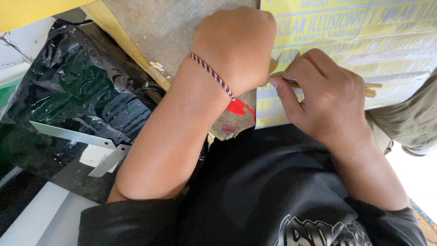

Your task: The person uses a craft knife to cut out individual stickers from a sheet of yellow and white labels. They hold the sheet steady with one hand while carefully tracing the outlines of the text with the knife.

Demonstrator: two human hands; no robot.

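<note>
- Head view, looking down onto a rough grey-brown board [177, 32], worn and speckled, pale wooden edge strip along its left side.
- Left of board: crinkled glossy black plastic sheet [77, 95], two flat metal strips [75, 135] lying across its lower part, meeting at an angle.
- White flat surface [36, 216] below the plastic, at frame's lower left corner.
- On board's right part: yellow sticker sheet [364, 41], flat, glossy, rows of cut lettering, some rows weeded down to pale grey backing.
- Red sticker scrap [237, 108] at board's near edge, just left of sheet's lower corner.
- Left hand [236, 45] closed into a loose fist, knuckles up, resting at sheet's left edge over the board; whether anything is held inside cannot be told.
- Red, white and black braided cord bracelet [213, 75] on left wrist.
- Right hand [318, 95] closed in a pinch grip on a thin brown-handled tool [371, 86], thumb and forefinger near the tip, tip on sheet's lower left area close to left hand.
- Tool slim, stick-like, rear end poking out right of the knuckles.
- Black printed shirt [273, 182] filling bottom, below board.
- Olive fabric [409, 118] right of sheet, likely a leg.
</note>
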